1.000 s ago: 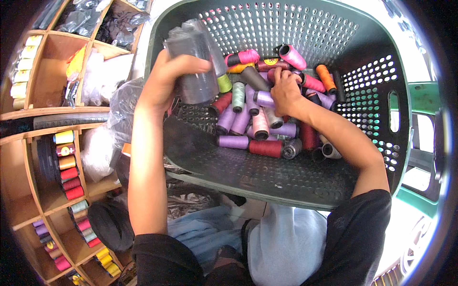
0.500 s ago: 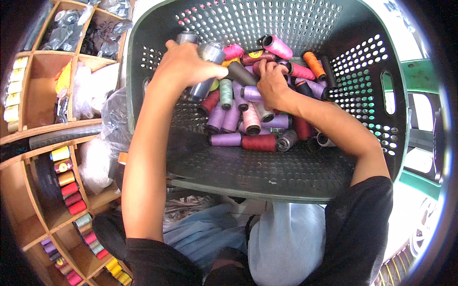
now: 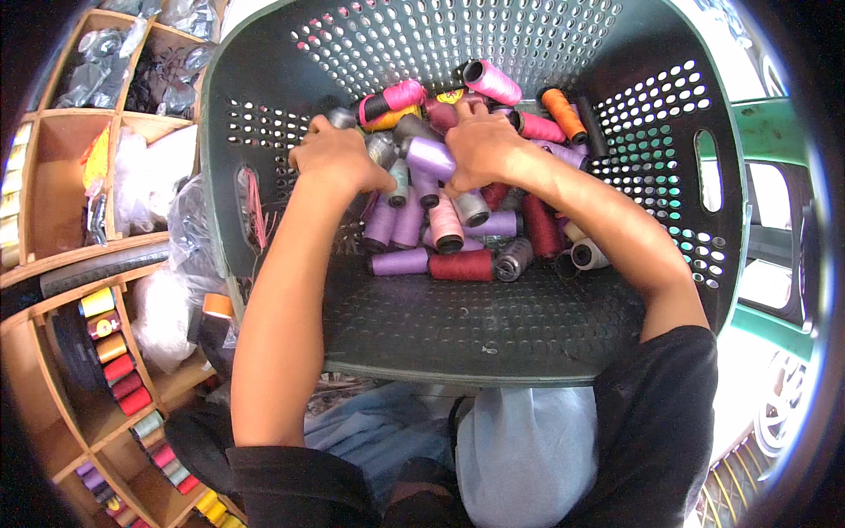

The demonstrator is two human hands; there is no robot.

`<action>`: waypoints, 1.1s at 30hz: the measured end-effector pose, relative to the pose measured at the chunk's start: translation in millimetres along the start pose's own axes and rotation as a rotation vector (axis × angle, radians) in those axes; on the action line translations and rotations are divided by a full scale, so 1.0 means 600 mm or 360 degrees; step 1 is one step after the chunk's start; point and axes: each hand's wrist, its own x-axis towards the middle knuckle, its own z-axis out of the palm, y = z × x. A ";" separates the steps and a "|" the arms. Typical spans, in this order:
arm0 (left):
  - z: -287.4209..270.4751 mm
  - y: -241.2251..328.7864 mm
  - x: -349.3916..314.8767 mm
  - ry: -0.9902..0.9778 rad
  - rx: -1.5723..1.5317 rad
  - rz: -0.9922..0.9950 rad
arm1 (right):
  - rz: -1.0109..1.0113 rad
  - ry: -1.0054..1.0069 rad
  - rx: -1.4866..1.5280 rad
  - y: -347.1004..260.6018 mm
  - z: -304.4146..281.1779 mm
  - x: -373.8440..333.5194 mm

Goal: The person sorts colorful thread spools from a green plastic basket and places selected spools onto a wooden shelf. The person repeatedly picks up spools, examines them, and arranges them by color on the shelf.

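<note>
Both my hands are inside a dark green perforated plastic basket, above a pile of thread spools. My left hand is lowered at the left side of the pile, fingers bent and thumb towards the middle. Grey thread spools show around its fingers, and its grip is partly hidden. My right hand is closed about a blurred light purple thread spool, its fingers over dark red spools. Below lie a pale pink spool, a red spool and several purple spools. A pale green spool lies by my left thumb.
Pink and orange spools lie at the pile's far side. Pink strands hang at the basket's left handle hole. On the left, wooden shelves hold bagged items and rows of spools. A green frame stands at the right.
My left hand has come down towards the pile with the grey spools. My right hand has shifted left and slightly up, and the purple spool has moved with it. The view has shifted slightly.
</note>
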 end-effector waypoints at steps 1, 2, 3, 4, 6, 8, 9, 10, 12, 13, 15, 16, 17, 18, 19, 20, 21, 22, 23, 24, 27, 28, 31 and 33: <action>-0.009 -0.001 -0.007 0.0049 -0.0037 0.0003 | -0.0010 0.0115 -0.0069 -0.006 0.010 0.004; -0.014 -0.001 -0.008 0.0058 -0.0046 0.0006 | -0.0079 0.0242 -0.0060 -0.005 0.031 0.014; -0.020 -0.004 -0.007 0.0069 -0.0053 0.0007 | -0.0149 0.0373 -0.0051 -0.009 0.044 0.020; -0.023 -0.006 -0.005 0.0082 -0.0059 0.0009 | -0.0219 0.0504 -0.0040 -0.008 0.054 0.025; -0.025 -0.010 0.003 0.0058 -0.0119 0.0039 | -0.0220 0.0416 0.0087 -0.012 0.060 0.034; -0.024 -0.018 0.012 -0.0004 -0.0169 0.0067 | -0.0199 0.0419 0.0132 -0.022 0.057 0.035; -0.023 -0.018 0.012 -0.0006 -0.0205 0.0057 | -0.0218 0.0458 0.0143 -0.018 0.056 0.036; -0.021 -0.019 0.012 -0.0007 -0.0240 0.0047 | -0.0237 0.0497 0.0153 -0.014 0.056 0.039; -0.018 -0.020 0.018 0.0008 -0.0289 0.0025 | -0.0287 0.0636 0.0229 -0.005 0.059 0.044; -0.016 -0.021 0.026 0.0026 -0.0302 0.0013 | -0.0318 0.0736 0.0293 -0.003 0.065 0.047; -0.019 -0.030 0.036 0.0021 -0.0366 0.0043 | -0.0374 0.0792 0.0434 -0.001 0.059 0.046; -0.015 -0.038 0.042 0.0079 -0.0477 0.0028 | -0.0406 0.0746 0.0508 -0.006 0.036 0.036; -0.010 -0.045 0.048 0.0138 -0.0588 0.0012 | -0.0437 0.0700 0.0581 -0.012 0.023 0.032; -0.011 -0.046 0.053 0.0199 -0.0696 0.0014 | -0.0542 0.0737 0.0749 -0.009 0.024 0.036; -0.012 -0.048 0.057 0.0237 -0.0846 0.0114 | -0.0649 0.0773 0.0918 -0.005 0.026 0.046; -0.013 -0.049 0.062 0.0238 -0.0971 0.0212 | -0.0757 0.0809 0.1087 -0.002 0.028 0.054; -0.015 -0.049 0.065 0.0237 -0.1096 0.0307 | -0.0748 0.0847 0.1151 -0.005 0.030 0.059; -0.016 -0.049 0.066 0.0235 -0.1221 0.0401 | -0.0735 0.0765 0.1291 -0.006 0.032 0.062; -0.014 -0.048 0.066 0.0216 -0.1258 0.0426 | -0.0722 0.0681 0.1429 -0.006 0.034 0.065; -0.011 -0.047 0.066 0.0198 -0.1296 0.0446 | -0.0711 0.0593 0.1566 -0.012 0.026 0.061; -0.004 -0.032 0.062 0.0164 -0.1420 0.0529 | -0.0493 0.0436 0.1983 -0.018 0.008 0.040; -0.006 -0.033 0.057 0.0146 -0.1443 0.0610 | -0.0532 0.0323 0.2141 -0.018 0.004 0.037; -0.009 -0.043 0.040 -0.0001 -0.1584 0.0823 | -0.0534 0.0577 0.1930 -0.020 0.021 0.048; -0.003 -0.052 0.058 -0.0097 -0.1549 0.0847 | -0.0476 0.0574 0.1821 -0.024 0.022 0.051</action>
